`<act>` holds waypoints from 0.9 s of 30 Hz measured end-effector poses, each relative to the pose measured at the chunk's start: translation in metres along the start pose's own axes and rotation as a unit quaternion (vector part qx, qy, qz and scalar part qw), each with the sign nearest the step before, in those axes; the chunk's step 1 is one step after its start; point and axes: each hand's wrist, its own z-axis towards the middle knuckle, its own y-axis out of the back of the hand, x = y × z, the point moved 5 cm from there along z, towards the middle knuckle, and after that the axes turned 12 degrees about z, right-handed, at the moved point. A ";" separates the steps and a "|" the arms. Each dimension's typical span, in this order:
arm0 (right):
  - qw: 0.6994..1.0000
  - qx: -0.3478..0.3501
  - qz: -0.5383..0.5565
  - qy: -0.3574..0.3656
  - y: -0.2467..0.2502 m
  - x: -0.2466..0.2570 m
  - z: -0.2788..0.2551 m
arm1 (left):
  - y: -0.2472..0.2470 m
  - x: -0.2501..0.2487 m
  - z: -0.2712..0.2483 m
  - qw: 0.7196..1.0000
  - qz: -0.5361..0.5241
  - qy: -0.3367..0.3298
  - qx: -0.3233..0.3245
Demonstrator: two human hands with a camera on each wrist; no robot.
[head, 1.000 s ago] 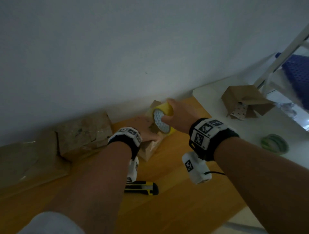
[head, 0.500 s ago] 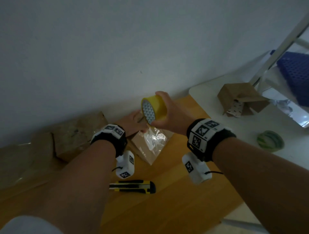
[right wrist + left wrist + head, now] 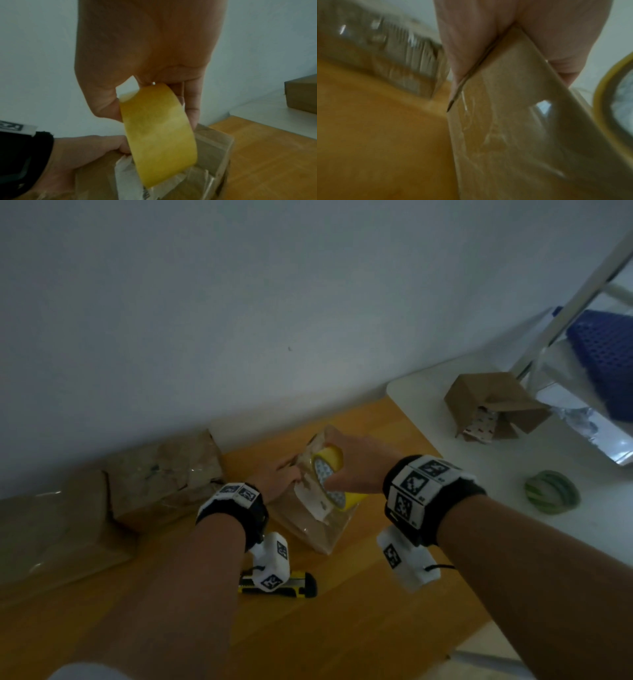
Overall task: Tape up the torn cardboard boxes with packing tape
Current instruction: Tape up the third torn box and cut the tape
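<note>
Box [image 3: 320, 518] is sitting on the wooden table [image 3: 376, 628] near the wall, and the left hand [image 3: 275, 481] is gripping its far left corner, fingers and thumb pinching the cardboard edge, as the left wrist view is showing. The right hand [image 3: 356, 470] is grasping the yellow roll [image 3: 330, 479], thumb on one rim and fingers on the other, and is holding it just over the box's torn top, where clear film and a white label scrap are showing. The risk, as I judge it, is coming from the tape itself: the free strip could be folding onto itself or catching the loose film (the box is already looking glossy with layers), and a hard pull could be tipping the light box if the left hand's hold is slipping. Left of the box, two taped boxes [image 3: 164, 470] are resting against the wall. Nearer the person than the box, a yellow knife [image 3: 305, 585] is lying partly under the left wrist. Right of the box, a white table [image 3: 513, 518] is carrying an open box [image 3: 489, 402] and a green roll [image 3: 551, 491]. Nothing seems to be blocking the roll's path.
</note>
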 end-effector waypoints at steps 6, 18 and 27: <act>0.999 -0.030 0.020 -0.017 -0.025 -0.017 0.004 | -0.007 -0.007 0.005 0.993 0.103 -0.059 -0.030; 0.997 -0.044 -0.022 -0.051 -0.016 -0.015 0.005 | -0.018 -0.011 0.012 0.940 0.329 -0.080 0.039; 0.979 0.114 -0.125 -0.114 -0.008 -0.026 -0.020 | -0.029 -0.015 0.015 0.951 0.292 -0.061 0.077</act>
